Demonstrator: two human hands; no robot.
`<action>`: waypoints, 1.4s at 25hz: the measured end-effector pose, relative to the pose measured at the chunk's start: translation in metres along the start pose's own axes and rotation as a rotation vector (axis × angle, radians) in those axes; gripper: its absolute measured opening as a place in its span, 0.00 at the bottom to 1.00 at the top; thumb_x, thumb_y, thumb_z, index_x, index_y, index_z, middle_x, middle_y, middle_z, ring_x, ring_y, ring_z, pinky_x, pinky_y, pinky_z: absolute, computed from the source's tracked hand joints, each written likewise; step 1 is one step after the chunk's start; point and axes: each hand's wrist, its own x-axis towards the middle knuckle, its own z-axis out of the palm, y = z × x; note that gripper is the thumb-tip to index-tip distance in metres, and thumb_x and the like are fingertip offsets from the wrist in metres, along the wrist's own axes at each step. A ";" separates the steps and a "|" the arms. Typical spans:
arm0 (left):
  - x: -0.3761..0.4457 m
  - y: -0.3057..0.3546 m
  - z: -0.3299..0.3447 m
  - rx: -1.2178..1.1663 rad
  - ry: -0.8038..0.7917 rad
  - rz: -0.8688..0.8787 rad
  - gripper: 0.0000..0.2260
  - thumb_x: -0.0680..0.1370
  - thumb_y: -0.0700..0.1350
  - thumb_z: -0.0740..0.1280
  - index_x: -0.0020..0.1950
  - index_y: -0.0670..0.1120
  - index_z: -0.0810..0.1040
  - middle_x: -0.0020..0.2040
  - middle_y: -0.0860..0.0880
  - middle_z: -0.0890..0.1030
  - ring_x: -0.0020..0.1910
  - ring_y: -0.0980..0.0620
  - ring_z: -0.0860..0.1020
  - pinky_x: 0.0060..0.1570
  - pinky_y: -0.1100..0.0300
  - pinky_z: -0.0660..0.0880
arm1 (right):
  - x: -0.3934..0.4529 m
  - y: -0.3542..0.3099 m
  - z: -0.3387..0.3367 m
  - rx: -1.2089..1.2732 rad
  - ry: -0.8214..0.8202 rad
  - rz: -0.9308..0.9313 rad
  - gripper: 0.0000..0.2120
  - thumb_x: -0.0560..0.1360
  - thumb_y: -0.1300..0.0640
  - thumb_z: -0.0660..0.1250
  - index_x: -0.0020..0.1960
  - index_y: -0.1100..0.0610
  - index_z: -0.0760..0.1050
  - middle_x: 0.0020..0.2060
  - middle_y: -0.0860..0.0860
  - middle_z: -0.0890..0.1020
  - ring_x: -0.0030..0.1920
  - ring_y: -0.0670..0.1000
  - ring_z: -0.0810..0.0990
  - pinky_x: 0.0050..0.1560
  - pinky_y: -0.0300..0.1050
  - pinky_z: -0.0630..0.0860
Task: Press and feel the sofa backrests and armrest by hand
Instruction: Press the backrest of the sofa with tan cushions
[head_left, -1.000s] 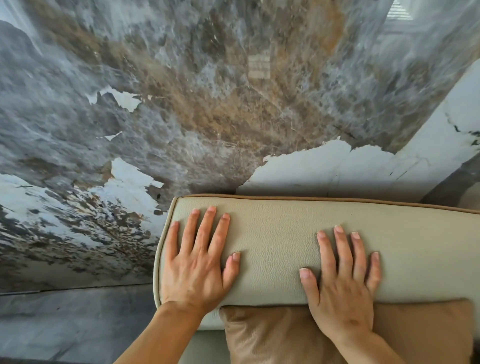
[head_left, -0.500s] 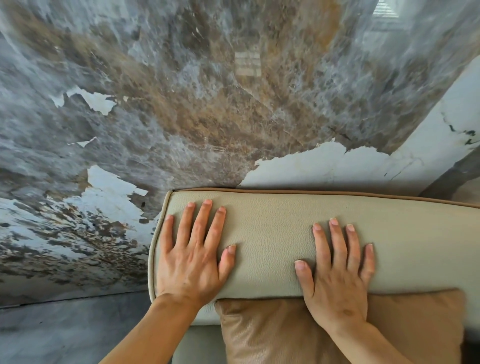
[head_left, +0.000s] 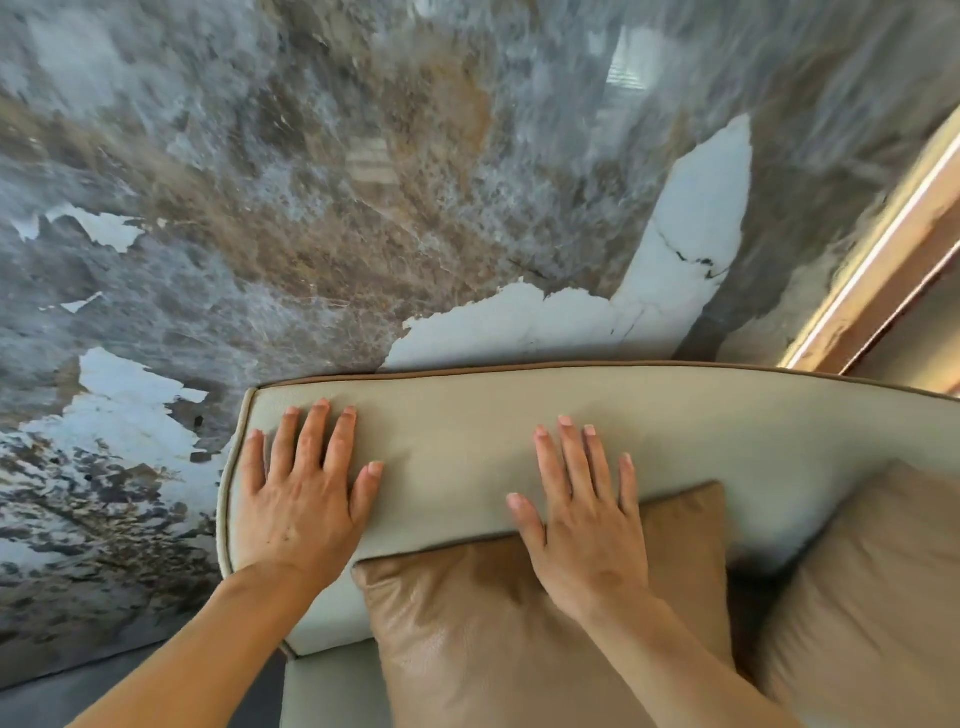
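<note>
A pale beige sofa backrest with brown piping runs across the lower middle of the head view. My left hand lies flat on its left end, fingers spread, palm down. My right hand lies flat further right, fingers on the backrest and the heel of the palm over a tan cushion. Neither hand holds anything.
A second tan cushion leans against the backrest at the right. Behind the sofa stands a grey, brown and white marbled wall. A lit wooden strip runs diagonally at the upper right. Dark floor shows at the lower left.
The view has swung right, bringing the second cushion and the lit strip into sight. Both hands stay flat on the backrest, about where they were on it.
</note>
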 end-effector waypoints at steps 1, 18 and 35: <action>-0.005 0.007 -0.005 -0.012 -0.010 0.009 0.31 0.79 0.61 0.43 0.76 0.46 0.62 0.76 0.44 0.63 0.76 0.42 0.57 0.74 0.40 0.52 | -0.007 0.008 -0.008 -0.005 -0.007 0.003 0.31 0.76 0.34 0.32 0.76 0.45 0.33 0.78 0.49 0.41 0.78 0.52 0.40 0.74 0.57 0.35; -0.093 0.389 -0.062 -0.054 0.053 0.136 0.30 0.79 0.63 0.36 0.78 0.52 0.50 0.79 0.48 0.51 0.77 0.48 0.44 0.74 0.48 0.36 | -0.074 0.362 -0.105 -0.016 0.115 0.037 0.32 0.77 0.38 0.45 0.77 0.51 0.57 0.77 0.54 0.58 0.76 0.57 0.58 0.74 0.62 0.49; 0.034 0.458 0.066 0.109 0.075 0.163 0.28 0.79 0.63 0.44 0.78 0.54 0.54 0.78 0.47 0.59 0.77 0.43 0.55 0.73 0.38 0.50 | 0.018 0.446 0.022 0.021 0.083 0.056 0.34 0.78 0.35 0.37 0.77 0.51 0.55 0.77 0.53 0.58 0.77 0.56 0.56 0.72 0.65 0.55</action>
